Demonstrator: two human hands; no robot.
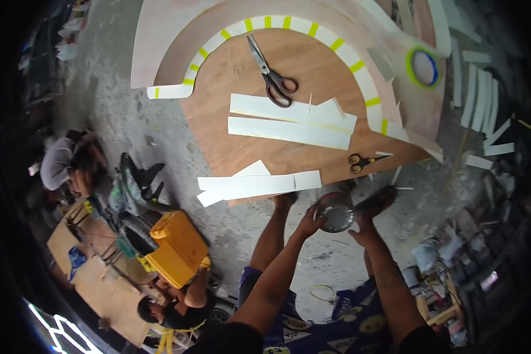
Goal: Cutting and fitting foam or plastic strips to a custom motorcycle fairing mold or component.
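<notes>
Low in front of my body, a round can (338, 218) with a reddish-brown side and a grey, shiny round face sits between my hands. My left hand (310, 222) is closed on its left side. On the opposite side, my right hand (364, 232) grips the rim, its thumb near the lower edge; its other fingers are partly hidden. Just beyond the can, small black-handled scissors (365, 161) lie on a brown wooden board (218, 130). Farther up the board are large scissors (269, 74) with dark handles, blades parted, and white strips (289, 133).
A curved pale form (177, 53) arches over the board, its white edge strip held by yellow-green tape pieces. A tape roll (423, 66) rests at right, near more white strips (480, 100). Two people are at left, near a yellow container (180, 248). Clutter (442, 253) lies lower right.
</notes>
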